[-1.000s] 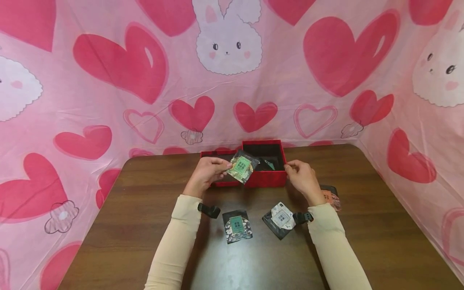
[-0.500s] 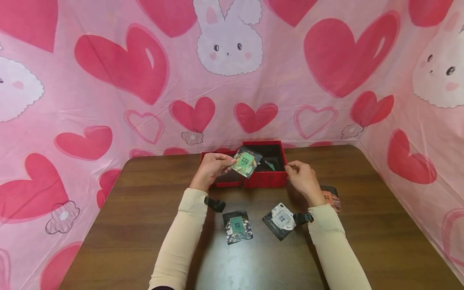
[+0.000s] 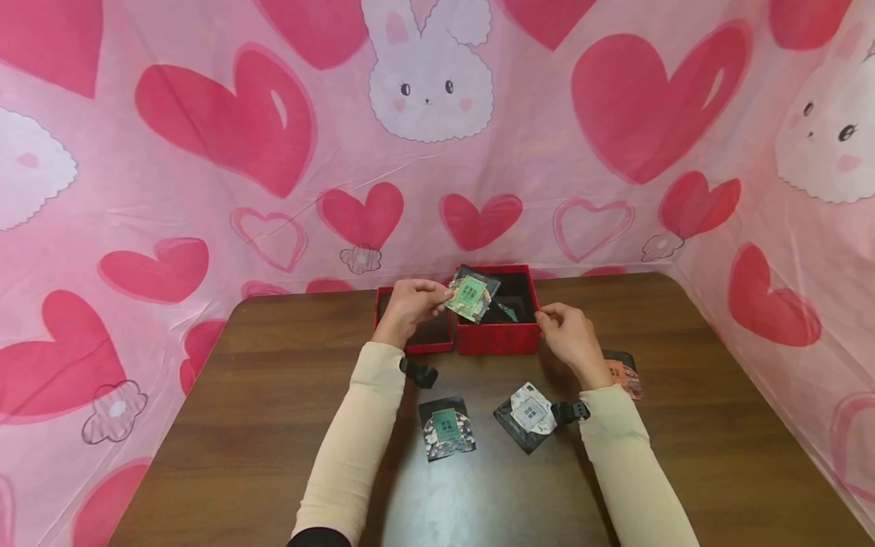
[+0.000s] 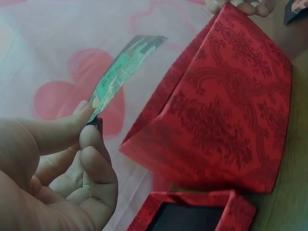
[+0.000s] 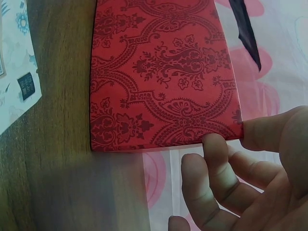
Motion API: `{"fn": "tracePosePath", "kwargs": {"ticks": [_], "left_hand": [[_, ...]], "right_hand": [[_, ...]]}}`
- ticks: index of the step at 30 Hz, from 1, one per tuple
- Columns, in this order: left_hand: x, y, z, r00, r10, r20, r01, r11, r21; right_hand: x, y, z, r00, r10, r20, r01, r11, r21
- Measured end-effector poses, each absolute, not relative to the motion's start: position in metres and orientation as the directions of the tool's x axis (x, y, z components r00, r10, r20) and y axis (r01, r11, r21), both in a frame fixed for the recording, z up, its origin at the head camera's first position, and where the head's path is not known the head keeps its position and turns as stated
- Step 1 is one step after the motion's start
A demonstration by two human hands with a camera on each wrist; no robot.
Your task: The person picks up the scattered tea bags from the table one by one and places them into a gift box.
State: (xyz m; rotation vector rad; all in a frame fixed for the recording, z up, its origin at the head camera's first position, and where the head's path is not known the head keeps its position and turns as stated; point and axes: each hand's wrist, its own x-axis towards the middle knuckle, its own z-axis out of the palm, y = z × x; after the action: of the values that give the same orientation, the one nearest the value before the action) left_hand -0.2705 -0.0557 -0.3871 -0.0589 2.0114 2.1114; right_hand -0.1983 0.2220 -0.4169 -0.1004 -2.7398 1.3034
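My left hand point(image 3: 413, 304) pinches a green-labelled sachet point(image 3: 472, 292) by its edge, between thumb and index finger. It hangs tilted over the opening of the red patterned box point(image 3: 499, 339); in the left wrist view the sachet point(image 4: 118, 72) is clear of the box wall point(image 4: 226, 101). My right hand point(image 3: 569, 330) grips the box at its front right corner. Seen from the right wrist, the thumb and index finger of that hand point(image 5: 255, 168) lie at the corner of the box point(image 5: 166, 72). Another green-labelled piece point(image 3: 506, 310) shows inside the box.
The shallow red lid or tray point(image 3: 431, 346) lies left of the box, partly behind my left hand. Nearer on the wooden table point(image 3: 225, 425) lie a green-labelled sachet point(image 3: 446, 429) and a white-and-black sachet point(image 3: 528, 416). An orange-labelled sachet point(image 3: 625, 374) is partly covered by my right arm.
My left hand has carried the sachet rightward and away from me, from the box's front left edge to over its opening. My right hand stays at the corner.
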Motion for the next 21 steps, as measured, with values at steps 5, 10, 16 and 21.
{"fn": "tracePosePath", "kwargs": {"ticks": [5,10,16,21], "left_hand": [[-0.276,-0.042,-0.386,-0.972,0.125,-0.199,-0.206,-0.044,0.978],[-0.282,-0.029,-0.384,-0.978,0.11,-0.175,-0.182,-0.064,0.981],[-0.284,-0.02,-0.383,-0.981,0.066,-0.18,-0.185,-0.085,0.979],[-0.285,-0.015,-0.383,-0.986,0.066,-0.156,-0.161,-0.093,0.982]], "right_hand": [[-0.198,0.22,-0.417,-0.993,0.107,0.058,0.02,0.618,-0.786],[-0.198,0.219,-0.417,-0.992,0.109,0.06,0.019,0.609,-0.793],[-0.199,0.221,-0.417,-0.992,0.108,0.056,0.021,0.608,-0.793],[-0.199,0.221,-0.417,-0.992,0.112,0.054,0.026,0.612,-0.79]]}}
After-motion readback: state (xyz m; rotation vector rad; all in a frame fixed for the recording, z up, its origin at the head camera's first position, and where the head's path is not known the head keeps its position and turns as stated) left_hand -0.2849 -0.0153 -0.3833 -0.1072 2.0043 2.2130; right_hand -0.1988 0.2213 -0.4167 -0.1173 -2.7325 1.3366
